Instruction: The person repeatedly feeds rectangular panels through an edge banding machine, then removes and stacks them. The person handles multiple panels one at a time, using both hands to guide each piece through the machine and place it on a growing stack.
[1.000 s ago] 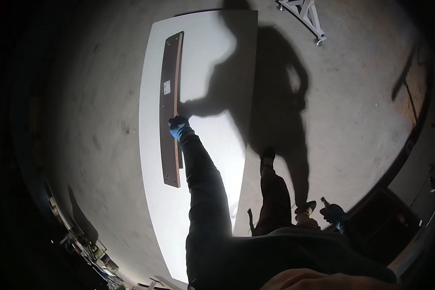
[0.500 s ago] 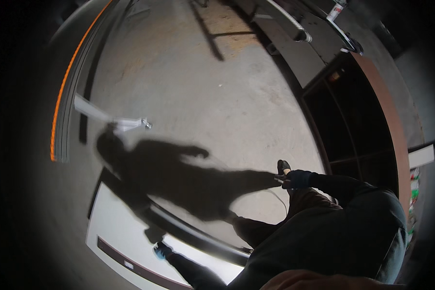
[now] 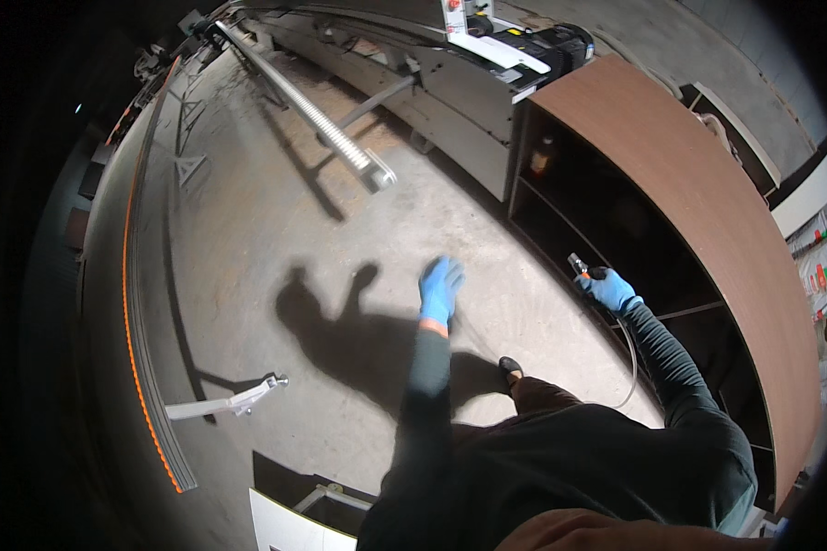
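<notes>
Left hand (image 3: 441,289), last over the white panel (image 3: 289,528), is now above the floor (image 3: 515,303), fingers loosely extended, nothing visible in them. Right hand (image 3: 610,290) grips the nozzle (image 3: 577,264) at the cabinet's (image 3: 643,119) open front, hose (image 3: 635,363) trailing below. Work likely shifts from panel to cabinet.

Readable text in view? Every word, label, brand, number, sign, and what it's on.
Nothing legible.
Packages at the right edge: coloured patches, any print too small and blurred to read.
White bracket at the top: red mark, too small to read.
Tool in the right hand: no lettering discernible.
</notes>
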Action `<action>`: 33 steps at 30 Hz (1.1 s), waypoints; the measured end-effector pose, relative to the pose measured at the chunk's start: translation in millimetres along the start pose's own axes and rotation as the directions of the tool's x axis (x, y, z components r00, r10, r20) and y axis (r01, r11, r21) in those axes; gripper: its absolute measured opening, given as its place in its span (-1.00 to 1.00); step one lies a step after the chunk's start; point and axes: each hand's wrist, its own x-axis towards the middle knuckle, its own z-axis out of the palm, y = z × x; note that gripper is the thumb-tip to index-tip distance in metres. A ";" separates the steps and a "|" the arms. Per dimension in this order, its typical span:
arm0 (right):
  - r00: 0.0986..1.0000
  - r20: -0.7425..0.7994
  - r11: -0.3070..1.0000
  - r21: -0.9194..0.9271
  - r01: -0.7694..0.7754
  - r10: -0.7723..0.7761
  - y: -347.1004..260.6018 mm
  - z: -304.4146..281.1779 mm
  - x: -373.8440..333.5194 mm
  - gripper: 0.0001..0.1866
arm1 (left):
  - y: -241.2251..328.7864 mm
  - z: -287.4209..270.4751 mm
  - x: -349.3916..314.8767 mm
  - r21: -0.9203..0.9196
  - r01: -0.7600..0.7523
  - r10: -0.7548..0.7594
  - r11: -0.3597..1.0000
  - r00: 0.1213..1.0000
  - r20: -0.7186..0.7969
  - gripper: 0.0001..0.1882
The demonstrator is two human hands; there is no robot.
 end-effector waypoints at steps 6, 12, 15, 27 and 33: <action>0.996 -0.084 0.972 0.235 -0.009 0.030 18.6 -51.1 21.8 -0.38 | 38.0 135.7 88.6 0.103 0.040 -0.051 0.994 0.993 0.106 -0.43; 0.985 -0.134 0.911 0.384 0.149 -0.105 -12.7 -74.4 41.4 -0.50 | 60.3 198.9 163.8 0.154 0.018 -0.047 0.988 0.981 0.187 -0.35; 0.980 -0.165 0.925 0.344 0.165 -0.113 -59.0 -96.1 64.9 -0.44 | 68.4 221.2 200.7 0.141 -0.036 -0.008 0.989 0.954 0.298 -0.31; 0.999 -0.029 0.990 0.138 -0.012 0.016 -194.3 -186.9 156.7 -0.48 | 75.1 318.8 248.9 0.451 -0.072 0.139 0.890 0.983 -0.118 -0.11; 0.996 0.073 0.997 0.059 -0.052 0.047 -209.0 -200.6 176.1 -0.56 | 55.5 325.9 237.2 0.349 -0.004 0.031 0.937 0.997 -0.072 -0.10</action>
